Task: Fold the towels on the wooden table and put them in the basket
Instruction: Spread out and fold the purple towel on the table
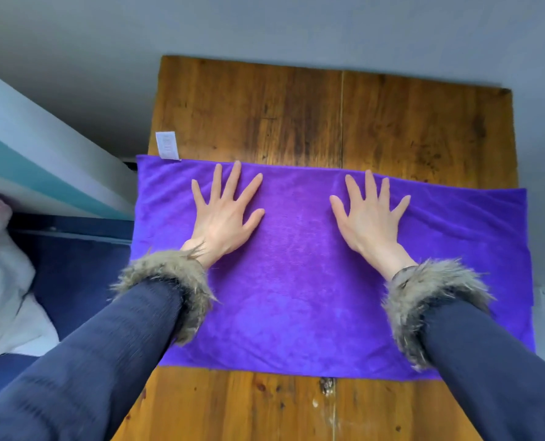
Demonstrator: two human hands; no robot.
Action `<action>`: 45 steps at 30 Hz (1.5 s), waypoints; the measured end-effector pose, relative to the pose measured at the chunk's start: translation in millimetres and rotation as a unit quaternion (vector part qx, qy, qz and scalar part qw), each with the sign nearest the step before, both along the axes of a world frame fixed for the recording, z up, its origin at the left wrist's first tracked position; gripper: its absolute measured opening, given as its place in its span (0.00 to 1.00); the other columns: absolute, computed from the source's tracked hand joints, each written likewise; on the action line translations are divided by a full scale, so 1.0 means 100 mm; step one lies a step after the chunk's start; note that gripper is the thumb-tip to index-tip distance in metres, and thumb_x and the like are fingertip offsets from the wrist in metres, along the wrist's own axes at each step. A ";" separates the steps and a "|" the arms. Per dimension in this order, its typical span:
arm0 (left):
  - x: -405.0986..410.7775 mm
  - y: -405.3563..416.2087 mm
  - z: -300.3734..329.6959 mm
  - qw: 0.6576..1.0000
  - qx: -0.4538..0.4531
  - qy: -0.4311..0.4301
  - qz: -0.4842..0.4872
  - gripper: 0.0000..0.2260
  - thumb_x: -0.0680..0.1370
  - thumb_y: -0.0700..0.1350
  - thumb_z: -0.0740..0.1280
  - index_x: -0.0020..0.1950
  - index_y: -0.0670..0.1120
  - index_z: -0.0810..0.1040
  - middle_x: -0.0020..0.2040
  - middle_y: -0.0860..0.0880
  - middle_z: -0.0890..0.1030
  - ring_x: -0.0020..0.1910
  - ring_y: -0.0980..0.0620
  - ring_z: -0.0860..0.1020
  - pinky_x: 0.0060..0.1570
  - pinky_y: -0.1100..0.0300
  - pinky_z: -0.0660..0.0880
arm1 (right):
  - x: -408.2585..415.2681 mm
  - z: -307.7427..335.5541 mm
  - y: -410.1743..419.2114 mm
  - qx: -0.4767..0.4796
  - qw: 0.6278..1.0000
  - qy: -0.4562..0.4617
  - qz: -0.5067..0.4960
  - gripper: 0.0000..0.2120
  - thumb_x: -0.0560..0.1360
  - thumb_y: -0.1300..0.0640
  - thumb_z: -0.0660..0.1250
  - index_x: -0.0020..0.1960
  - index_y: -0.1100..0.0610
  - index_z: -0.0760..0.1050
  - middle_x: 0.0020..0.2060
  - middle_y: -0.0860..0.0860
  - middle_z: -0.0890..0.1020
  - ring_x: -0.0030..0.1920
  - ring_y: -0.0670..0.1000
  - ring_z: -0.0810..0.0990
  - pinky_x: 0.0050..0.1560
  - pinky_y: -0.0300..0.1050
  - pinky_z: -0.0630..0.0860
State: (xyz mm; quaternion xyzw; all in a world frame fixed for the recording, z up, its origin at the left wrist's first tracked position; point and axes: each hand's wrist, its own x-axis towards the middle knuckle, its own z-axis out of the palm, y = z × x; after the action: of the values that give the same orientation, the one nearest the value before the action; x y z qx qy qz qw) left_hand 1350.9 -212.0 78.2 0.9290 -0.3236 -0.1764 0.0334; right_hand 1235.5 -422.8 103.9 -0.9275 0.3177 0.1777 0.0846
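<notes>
**Both Hands Flat on the Purple Towel**

Spread across the wooden table [296,116]: a purple towel [296,281], lying flat, its long side running left to right. Overhanging the table's left edge slightly, and reaching past the right edge too. White care label [167,145] sticking up from the towel's far left corner, resting on the bare wood just beyond the hem.

Pressed palm-down on the far half of the towel: the left hand [225,214], fingers straight and fanned wide, gripping nothing. Beside it, toward the towel's right half: the right hand [371,214], likewise flat, fingers splayed, fingertips near the far hem. Well apart from each other, with open purple cloth between them.

Over the near half of the towel: two dark sleeves with shaggy fur cuffs [169,281], one at each wrist.

Bare wood beyond the towel's far hem and again at its near hem, with a seam between boards running down the middle.

Left of the towel, off the table: white fabric [4,281] on a dark blue surface. No basket in view.
</notes>
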 end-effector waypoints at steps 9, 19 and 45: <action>0.00 0.62 -0.07 0.999 -0.016 -0.031 0.038 0.26 0.78 0.57 0.42 0.76 0.56 0.49 0.78 0.48 0.46 0.76 0.42 0.43 0.68 0.35 0.40 | 0.18 -0.15 1.13 0.022 0.988 -0.085 0.131 0.28 0.76 0.43 0.48 0.74 0.50 0.59 0.75 0.53 0.58 0.75 0.56 0.53 0.68 0.71 0.48; 0.02 0.91 -0.20 0.996 -0.055 -0.023 0.068 0.24 0.80 0.55 0.45 0.76 0.55 0.51 0.78 0.48 0.48 0.76 0.43 0.45 0.71 0.40 0.40 | 0.18 -0.37 1.23 -0.018 0.984 -0.062 0.165 0.28 0.76 0.42 0.48 0.74 0.49 0.57 0.75 0.52 0.57 0.75 0.55 0.53 0.69 0.68 0.47; 0.07 2.21 0.09 0.696 -0.305 0.417 0.499 0.05 0.78 0.39 0.64 0.47 0.46 0.80 0.41 0.49 0.80 0.33 0.60 0.78 0.32 0.69 0.75 | 0.15 -0.07 2.03 0.067 0.966 0.050 0.244 0.34 0.77 0.40 0.54 0.75 0.44 0.38 0.76 0.49 0.37 0.75 0.55 0.34 0.68 0.71 0.43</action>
State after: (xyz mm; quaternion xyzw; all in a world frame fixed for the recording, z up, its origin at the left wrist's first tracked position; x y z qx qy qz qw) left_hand 1357.9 9.0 87.5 0.7242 0.1988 -0.3943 0.5297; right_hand 1251.0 -219.4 96.8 -0.9591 0.0728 0.2601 0.0846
